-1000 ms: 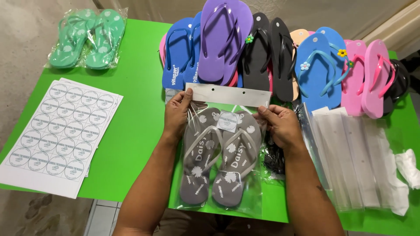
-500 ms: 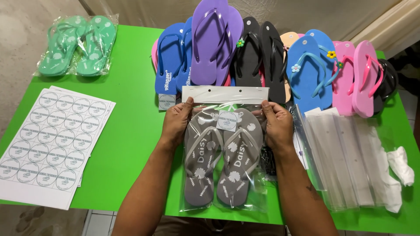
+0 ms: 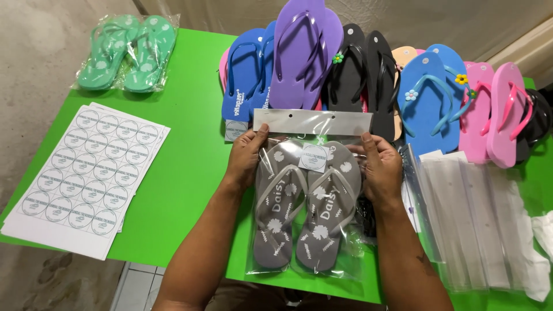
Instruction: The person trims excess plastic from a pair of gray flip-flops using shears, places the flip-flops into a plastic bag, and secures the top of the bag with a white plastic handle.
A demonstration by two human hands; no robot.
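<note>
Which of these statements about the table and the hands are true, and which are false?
1. Both hands hold a clear bag of grey flip-flops. True: the left hand grips its left edge, the right hand its right edge.
2. The grey pair lies loose, outside any bag. False: it is inside a clear bag with a white header strip.
3. A bagged green pair lies at the far left corner. True.
4. The sticker sheets lie to the right of the hands. False: they lie to the left; clear empty bags lie to the right.
5. The table is red. False: it is green.
</note>
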